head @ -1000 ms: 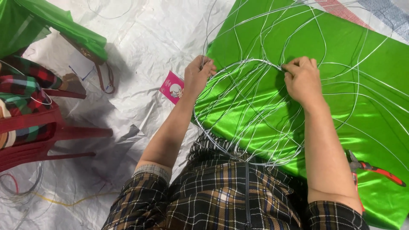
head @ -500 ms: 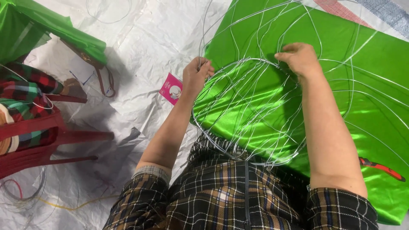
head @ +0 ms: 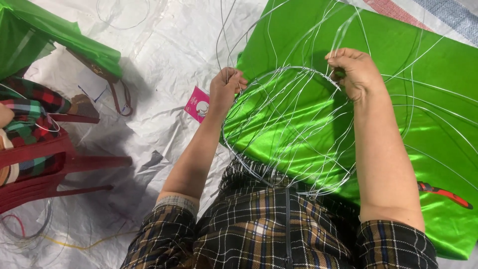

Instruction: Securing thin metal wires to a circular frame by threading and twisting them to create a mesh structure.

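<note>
Silvery wire frame [head: 294,129] now grips tighter: right hand [head: 354,73] has risen toward twelve o'clock, left hand [head: 225,89] stays clenched at nine.

Shiny wire over glossy green cloth on a crinkled plastic sheet.

The wire frame [head: 294,129] was thin bare metal, silvery and smooth, catching light along its loops where the left hand [head: 225,90] and right hand [head: 354,73] gripped it. Beneath it the green fabric [head: 428,114] looked like satin, slick and highly glossy, with bright highlights along its folds. The floor sheet [head: 164,55] was white woven plastic, creased and faintly shiny. The stool [head: 55,167] was dark red moulded plastic with a dull sheen. The small card [head: 197,104] was pink printed paper, fairly matt. The person's shirt [head: 279,229] was matt checked woven cloth. The pliers [head: 444,193] had red handles, smooth like plastic.
</note>
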